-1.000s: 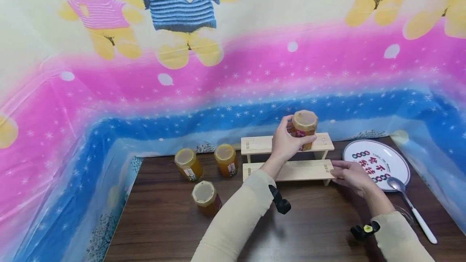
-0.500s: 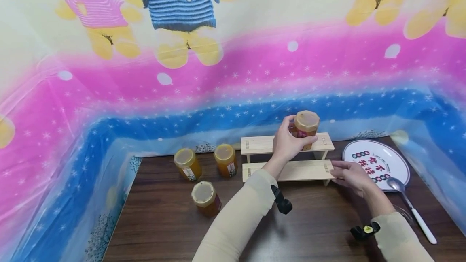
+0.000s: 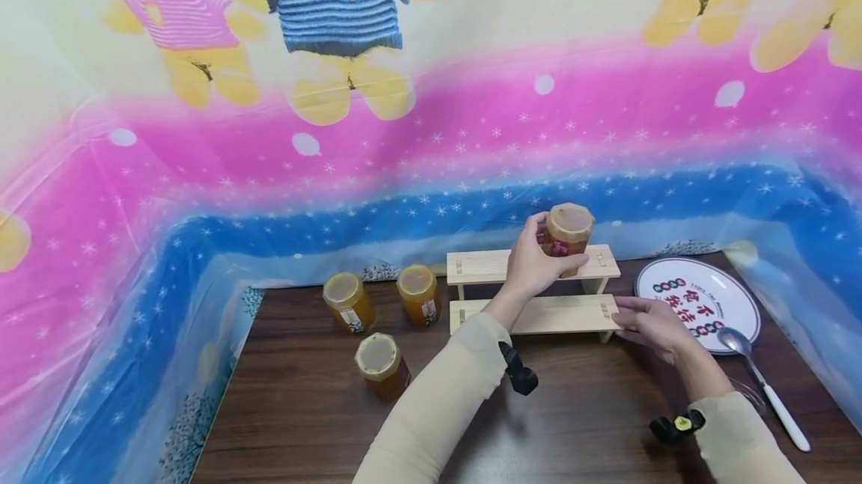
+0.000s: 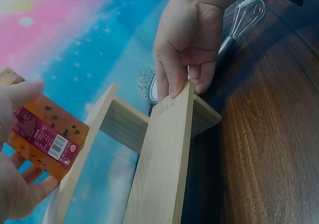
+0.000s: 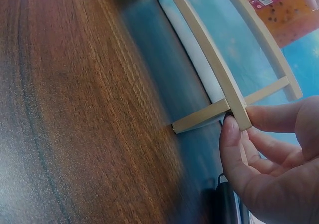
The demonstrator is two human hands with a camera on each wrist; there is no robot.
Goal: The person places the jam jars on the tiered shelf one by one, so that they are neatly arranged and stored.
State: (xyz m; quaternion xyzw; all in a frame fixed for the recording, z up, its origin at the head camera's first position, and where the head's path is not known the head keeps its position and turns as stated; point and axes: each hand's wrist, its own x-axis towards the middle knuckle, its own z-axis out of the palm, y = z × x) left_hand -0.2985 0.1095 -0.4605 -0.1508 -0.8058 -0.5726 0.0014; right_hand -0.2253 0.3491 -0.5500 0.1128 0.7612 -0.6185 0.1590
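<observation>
My left hand (image 3: 533, 263) grips a jar (image 3: 569, 233) of orange contents with dark specks, thumb on one side and fingers on the other. The jar is upright at the upper tier of a two-tier wooden shelf (image 3: 532, 314), right of its middle. In the left wrist view the base of the jar (image 4: 47, 139) meets the upper board's edge; whether it bears its full weight there I cannot tell. At the lower tier's right end, my right hand (image 3: 656, 327) pinches the board (image 5: 214, 59) between thumb and fingers, seen closely in the right wrist view.
Several lidded jars stand left of the shelf: one at the back left (image 3: 349, 304), one nearer the shelf (image 3: 419, 297), one in front (image 3: 382, 368). To the right lie a white plate (image 3: 720, 286), a spoon (image 3: 764, 387) and a whisk (image 4: 246, 17). A printed cloth (image 3: 404, 200) hangs behind.
The jar in my left hand has shifted slightly to the right along the upper tier. My right hand keeps its hold on the lower board.
</observation>
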